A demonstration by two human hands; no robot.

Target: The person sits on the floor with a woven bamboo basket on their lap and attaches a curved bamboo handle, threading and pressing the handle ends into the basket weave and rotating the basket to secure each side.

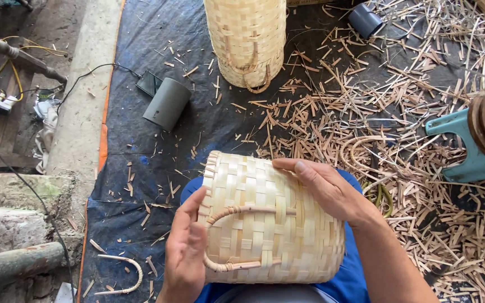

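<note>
A pale woven bamboo basket point(270, 224) lies on its side across my lap, with a curved cane handle point(237, 212) on its upper face. My left hand point(185, 252) presses flat against the basket's left end, fingers pointing up. My right hand point(324, 188) rests on the top right of the basket, thumb along its upper edge, gripping it. My lap is covered in blue cloth point(349, 280).
A second, taller woven basket point(248, 39) stands at the top centre on a dark tarp point(141, 163). A grey cylinder point(166, 104) lies left of it, another grey cup point(365, 21) at the top. Bamboo strips point(422, 140) litter the right side. A teal stool point(467, 151) stands at the right. A curved cane piece point(124, 275) lies lower left.
</note>
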